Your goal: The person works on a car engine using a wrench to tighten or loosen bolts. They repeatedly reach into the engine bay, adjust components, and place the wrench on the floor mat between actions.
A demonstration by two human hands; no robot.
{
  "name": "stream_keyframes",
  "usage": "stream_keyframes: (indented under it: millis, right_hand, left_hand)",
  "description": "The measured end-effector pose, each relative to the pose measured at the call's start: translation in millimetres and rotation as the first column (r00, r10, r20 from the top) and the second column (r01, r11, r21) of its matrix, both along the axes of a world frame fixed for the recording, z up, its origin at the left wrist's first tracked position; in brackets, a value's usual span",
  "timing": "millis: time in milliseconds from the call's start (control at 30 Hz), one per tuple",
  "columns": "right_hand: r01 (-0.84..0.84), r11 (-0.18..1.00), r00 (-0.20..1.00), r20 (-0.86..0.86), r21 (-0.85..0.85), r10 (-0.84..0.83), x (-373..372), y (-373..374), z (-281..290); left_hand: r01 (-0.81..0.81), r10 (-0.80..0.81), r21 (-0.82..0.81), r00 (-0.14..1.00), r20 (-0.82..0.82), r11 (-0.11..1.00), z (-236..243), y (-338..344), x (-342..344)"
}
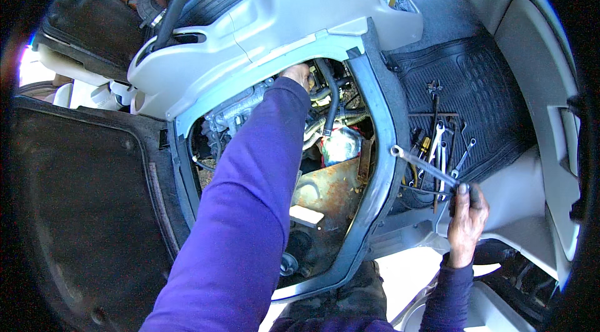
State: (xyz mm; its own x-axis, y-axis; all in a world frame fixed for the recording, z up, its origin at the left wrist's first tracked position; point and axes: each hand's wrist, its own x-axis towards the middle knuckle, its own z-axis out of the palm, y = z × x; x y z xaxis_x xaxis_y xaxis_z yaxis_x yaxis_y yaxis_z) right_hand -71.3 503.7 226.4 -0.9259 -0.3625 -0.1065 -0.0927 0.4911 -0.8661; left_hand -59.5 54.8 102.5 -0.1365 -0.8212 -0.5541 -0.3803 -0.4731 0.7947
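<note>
Purple left sleeve | left hand in engine opening, fingers hidden, can't tell | right hand: fingers wrapped around wrench

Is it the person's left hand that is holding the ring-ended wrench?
No, the fingers of the right hand grip the ring-ended wrench, while the left hand is down inside the engine compartment.

Glare whitens the ground and the far-left gap, a bright patch lies on the plate, the panel sinks into shadow, and straight edges bend toward a black, blue-fringed rim.
</note>
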Motion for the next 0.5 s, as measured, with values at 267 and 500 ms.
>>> stream_keyframes:
  millis: [267,500]
  right_hand:
    - [0.070,0.983,0.992,0.119,-0.168,-0.050,9.8,30.5,-24.4]
    - [0.091,0.984,0.995,0.055,-0.153,-0.083,0.3,31.6,-18.8]
  left_hand:
    - [-0.024,0.025,-0.028,0.999,0.034,0.999,0.6,9.4,2.0]
    - [-0.034,0.036,-0.029,0.998,0.052,0.999,-0.6,6.0,-5.8]
